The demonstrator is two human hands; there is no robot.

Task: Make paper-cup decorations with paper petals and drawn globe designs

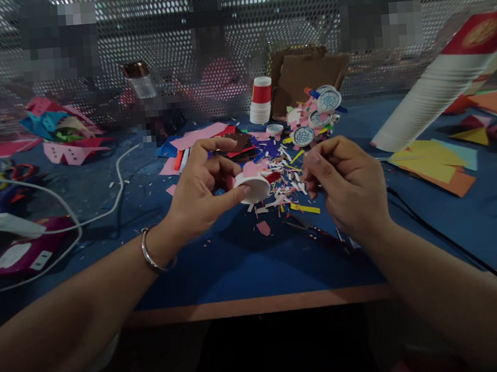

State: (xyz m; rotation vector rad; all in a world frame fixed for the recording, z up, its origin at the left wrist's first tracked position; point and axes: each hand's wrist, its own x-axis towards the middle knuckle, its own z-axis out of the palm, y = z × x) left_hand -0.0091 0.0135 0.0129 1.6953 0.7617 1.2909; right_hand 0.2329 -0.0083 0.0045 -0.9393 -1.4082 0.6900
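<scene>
My left hand [203,192] pinches a white round paper cup bottom [255,191] between thumb and fingers. Pink paper tabs and a red strip stick out around its edge. To the right, my right hand [347,187] is closed, thumb pressed against the fingers; whatever lies in that pinch is too small to make out. Cut paper scraps [289,183] in several colours lie on the blue table between and behind the hands. Beyond them sits a cluster of similar round pieces [312,121] with blue grid drawings and paper tabs.
A short cup stack [261,102] stands behind the scraps, beside brown cardboard [309,81]. At right are a tall leaning cup stack [434,88], coloured paper [431,163] and a black cable [445,233]. Scissors [9,175], a white cord [121,179] and a purple box [25,249] lie left.
</scene>
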